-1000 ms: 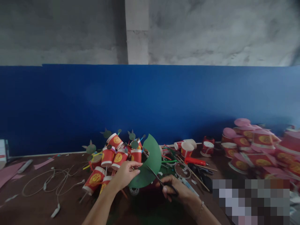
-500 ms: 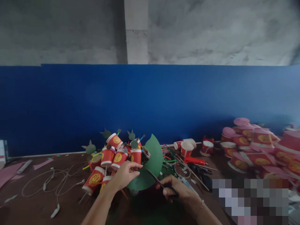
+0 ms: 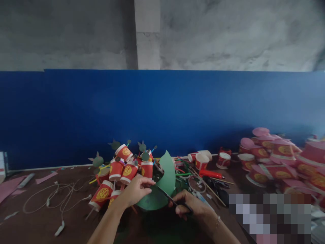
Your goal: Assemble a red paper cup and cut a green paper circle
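Observation:
A curved sheet of green paper (image 3: 168,179) hangs over the table, its inner edge cut in an arc. My left hand (image 3: 138,189) pinches this paper near the cut edge, thumb and fingers closed. Scissors (image 3: 165,194) with dark handles are in my right hand (image 3: 189,205), fingers wrapped round the loops. Their blades point up and left across the paper, tips close to my left fingertips. Just behind my left hand stands a heap of red paper cups (image 3: 130,172) with yellow emblems, some with green paper animal heads (image 3: 98,160) and coloured sticks.
Several pink-trimmed red cups (image 3: 283,149) are piled at the right. A red-handled tool (image 3: 212,174), loose cups (image 3: 202,161) and sticks lie right of the paper. White earphones (image 3: 60,228) with a tangled cord and pink paper (image 3: 11,186) lie left. A blue panel (image 3: 162,112) stands behind.
The green paper has tilted and dropped slightly. The scissors' blades look closer together and nearer my left fingertips. Both hands stay in almost the same place.

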### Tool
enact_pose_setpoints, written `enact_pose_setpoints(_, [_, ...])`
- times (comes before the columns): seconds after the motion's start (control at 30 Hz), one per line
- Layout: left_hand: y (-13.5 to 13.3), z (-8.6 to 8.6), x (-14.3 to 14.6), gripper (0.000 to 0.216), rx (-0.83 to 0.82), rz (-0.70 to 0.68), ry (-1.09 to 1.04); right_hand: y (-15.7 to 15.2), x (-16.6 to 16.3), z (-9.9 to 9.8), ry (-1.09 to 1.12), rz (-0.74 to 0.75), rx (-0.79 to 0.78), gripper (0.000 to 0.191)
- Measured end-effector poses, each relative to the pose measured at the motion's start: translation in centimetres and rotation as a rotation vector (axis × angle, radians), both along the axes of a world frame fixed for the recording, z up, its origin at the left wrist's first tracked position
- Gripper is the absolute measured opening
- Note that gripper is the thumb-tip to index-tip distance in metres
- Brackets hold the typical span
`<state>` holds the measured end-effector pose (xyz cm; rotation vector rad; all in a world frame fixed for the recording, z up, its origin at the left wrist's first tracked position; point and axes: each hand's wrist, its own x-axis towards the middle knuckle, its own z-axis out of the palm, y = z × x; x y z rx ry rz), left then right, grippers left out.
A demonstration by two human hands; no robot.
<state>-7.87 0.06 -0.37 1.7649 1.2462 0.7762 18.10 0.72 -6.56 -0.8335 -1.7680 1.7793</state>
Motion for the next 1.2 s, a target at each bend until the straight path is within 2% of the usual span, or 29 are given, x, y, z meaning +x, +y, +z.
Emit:
enact_pose_setpoints(0.3, [0.2, -0.8, 0.1, 0.036, -0.027, -0.082, -0.041, 0.1, 0.0, 0.0, -0.027, 0.032, -0.058, 0.037])
enact_pose_setpoints(0.47, [0.2, -0.6, 0.1, 0.035, -0.045, -0.101, -0.041, 0.0, 0.0, 0.6, -0.037, 0.064, -0.034, 0.037])
enact_pose_setpoints(0.63, [-0.3, -0.3, 0.3, 0.034, -0.088, -0.122, 0.026, -0.2, -0.1, 0.4, -0.057, 0.080, -0.068, 0.041])
enact_pose_setpoints(0.87, [-0.4, -0.4, 0.5, 0.036, -0.110, -0.142, 0.043, -0.3, 0.0, 1.0, -0.136, 0.087, -0.019, 0.041])
enact_pose_setpoints(1.03, [-0.1, -0.7, 0.3, 0.048, -0.141, -0.128, -0.004, -0.1, 0.2, 0.8, -0.154, 0.064, -0.032, 0.038])
enact_pose_setpoints(1.2, [-0.4, -0.3, 0.5, 0.056, -0.105, -0.080, -0.022, -0.8, -0.8, 0.7, 0.025, -0.070, -0.059, 0.037])
